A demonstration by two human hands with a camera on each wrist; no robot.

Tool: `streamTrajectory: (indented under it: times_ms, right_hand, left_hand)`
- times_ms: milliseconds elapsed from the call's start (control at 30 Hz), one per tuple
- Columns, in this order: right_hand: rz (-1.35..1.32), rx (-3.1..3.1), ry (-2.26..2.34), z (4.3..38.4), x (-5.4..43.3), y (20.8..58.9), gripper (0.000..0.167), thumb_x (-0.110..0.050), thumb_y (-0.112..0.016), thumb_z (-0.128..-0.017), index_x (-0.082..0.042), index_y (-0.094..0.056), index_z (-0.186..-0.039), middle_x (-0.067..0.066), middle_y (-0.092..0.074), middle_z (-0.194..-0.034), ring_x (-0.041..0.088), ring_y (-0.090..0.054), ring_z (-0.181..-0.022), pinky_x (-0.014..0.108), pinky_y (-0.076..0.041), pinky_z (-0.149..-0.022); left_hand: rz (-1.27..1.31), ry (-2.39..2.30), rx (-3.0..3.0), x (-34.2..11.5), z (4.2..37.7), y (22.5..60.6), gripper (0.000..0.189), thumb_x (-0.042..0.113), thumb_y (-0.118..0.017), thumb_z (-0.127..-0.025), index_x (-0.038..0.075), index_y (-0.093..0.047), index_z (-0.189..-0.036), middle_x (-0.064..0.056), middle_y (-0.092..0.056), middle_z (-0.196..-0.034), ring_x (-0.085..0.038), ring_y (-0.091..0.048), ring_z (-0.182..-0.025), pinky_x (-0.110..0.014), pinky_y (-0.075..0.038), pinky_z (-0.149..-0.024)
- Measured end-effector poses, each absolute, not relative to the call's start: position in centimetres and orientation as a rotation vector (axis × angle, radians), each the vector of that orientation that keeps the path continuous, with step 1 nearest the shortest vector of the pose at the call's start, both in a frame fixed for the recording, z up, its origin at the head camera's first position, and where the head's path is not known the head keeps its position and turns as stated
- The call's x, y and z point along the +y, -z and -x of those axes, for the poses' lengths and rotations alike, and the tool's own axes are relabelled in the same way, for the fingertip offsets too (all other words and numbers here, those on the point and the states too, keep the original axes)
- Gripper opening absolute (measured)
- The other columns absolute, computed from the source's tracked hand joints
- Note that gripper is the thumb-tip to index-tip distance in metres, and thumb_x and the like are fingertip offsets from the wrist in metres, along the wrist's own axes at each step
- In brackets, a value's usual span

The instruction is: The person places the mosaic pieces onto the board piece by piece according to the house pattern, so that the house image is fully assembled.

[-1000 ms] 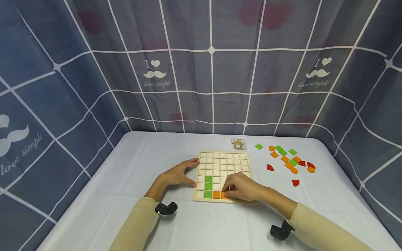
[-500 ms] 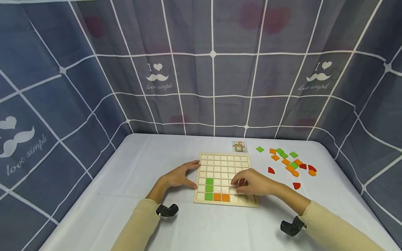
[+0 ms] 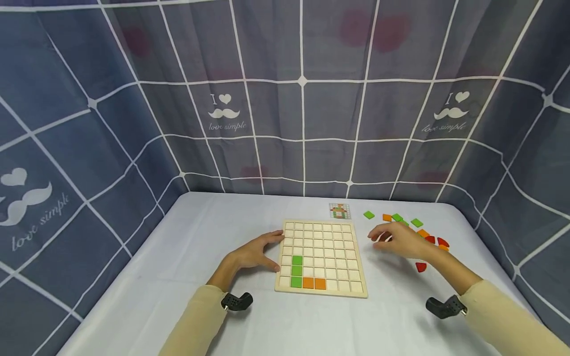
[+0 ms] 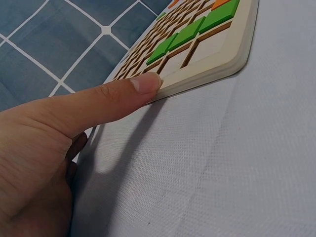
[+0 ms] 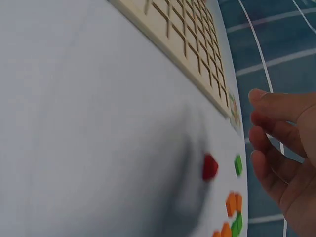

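I judge that my relaxed left hand steadies the board, while my empty right hand hovers near tiles.

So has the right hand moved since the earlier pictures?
Yes: the right hand, earlier over the wooden board, is now past its right edge, toward the loose pieces.

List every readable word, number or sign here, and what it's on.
"I", "love simple", with heart and moustache: back curtain, left side.
"I", "love simple", with heart and moustache: back curtain, right side.
"love simple", with heart and moustache: left curtain; "I" not readable.
Card: print too small to read.
Board: no text visible.
Wrist views: no readable text.
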State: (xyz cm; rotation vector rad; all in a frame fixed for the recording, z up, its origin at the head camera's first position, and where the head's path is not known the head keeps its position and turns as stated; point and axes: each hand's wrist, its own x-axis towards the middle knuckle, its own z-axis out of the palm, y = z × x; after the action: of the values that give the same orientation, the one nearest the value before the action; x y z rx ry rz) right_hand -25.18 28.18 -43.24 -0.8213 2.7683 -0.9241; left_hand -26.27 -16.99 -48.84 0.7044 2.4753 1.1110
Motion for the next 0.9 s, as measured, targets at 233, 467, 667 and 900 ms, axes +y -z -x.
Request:
streamTrajectory:
  times_ms: [233,467,667,900]
  right_hand:
    - [0.589,2.871,0.896,26.3,33.0,43.4,0.025,-0.008,-0.078,-0.092,0.001,-0.075,-0.115,0.007,-0.074,-0.103,0.024,-0.066,-0.093,0.029,-0.057,-0.073]
    - [0.406,2.87,0.839,26.7,36.8,44.0,0.022,-0.008,-0.074,-0.094,0.001,-0.075,-0.115,0.009,-0.073,-0.104,0.029,-0.066,-0.095,0.032,-0.056,-0.074]
    - [0.313,2.875,0.768,27.1,38.7,44.8,0.024,0.0,-0.069,-0.093,0.003,-0.073,-0.117,0.024,-0.068,-0.115,0.037,-0.061,-0.098,0.034,-0.056,-0.067]
    - [0.391,2.932,0.706,27.2,39.4,46.1,0.023,0.002,-0.074,-0.088,0.004,-0.074,-0.11,0.018,-0.069,-0.105,0.034,-0.06,-0.092,0.053,-0.054,-0.086]
  left_hand:
    - [-0.701,-1.098,2.487,-16.9,26.1,49.1,0.101,0.027,-0.096,-0.073,0.011,-0.043,-0.158,0.001,-0.027,-0.168,-0.028,-0.018,-0.155,-0.052,-0.016,-0.124]
    - [-0.712,-1.096,2.486,-16.9,26.2,49.1,0.102,0.027,-0.096,-0.073,0.01,-0.043,-0.158,-0.001,-0.027,-0.169,-0.03,-0.018,-0.155,-0.053,-0.016,-0.124]
    - [-0.706,-1.098,2.488,-16.8,26.3,49.1,0.101,0.028,-0.096,-0.074,0.011,-0.043,-0.158,-0.001,-0.027,-0.169,-0.029,-0.018,-0.155,-0.052,-0.016,-0.124]
    - [-0.703,-1.089,2.497,-16.7,26.4,49.0,0.101,0.027,-0.096,-0.073,0.011,-0.044,-0.158,0.0,-0.027,-0.169,-0.028,-0.018,-0.155,-0.051,-0.015,-0.124]
